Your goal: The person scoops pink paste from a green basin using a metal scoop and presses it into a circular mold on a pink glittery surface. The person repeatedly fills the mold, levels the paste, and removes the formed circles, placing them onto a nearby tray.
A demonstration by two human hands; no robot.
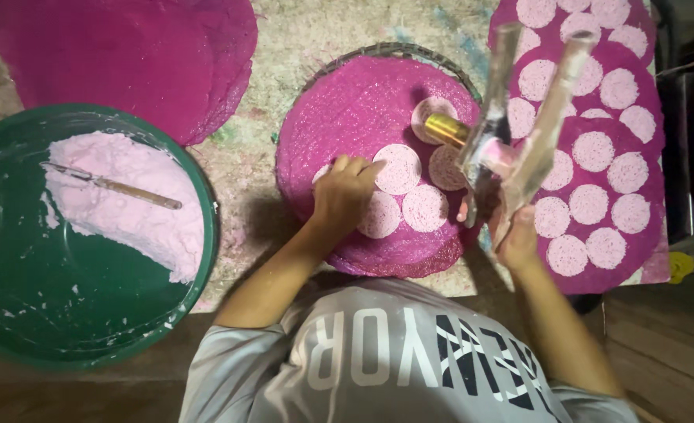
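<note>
My left hand (345, 192) rests fingers-down on a round magenta mat (347, 117) laid over a woven tray, touching pale pink dough discs (398, 168). Several discs lie side by side on the mat's right half. My right hand (515, 235) grips a clear-handled hand press (511, 133) with a gold cylinder (445, 129) at its head, held over the mat's right edge above one disc.
A green basin (18, 313) at left holds pink dough (127, 204) with a knife (116, 186) lying on it. Another magenta mat (127, 55) lies top left. At right, a mat (597, 121) is covered with several pink discs. A dark box stands far right.
</note>
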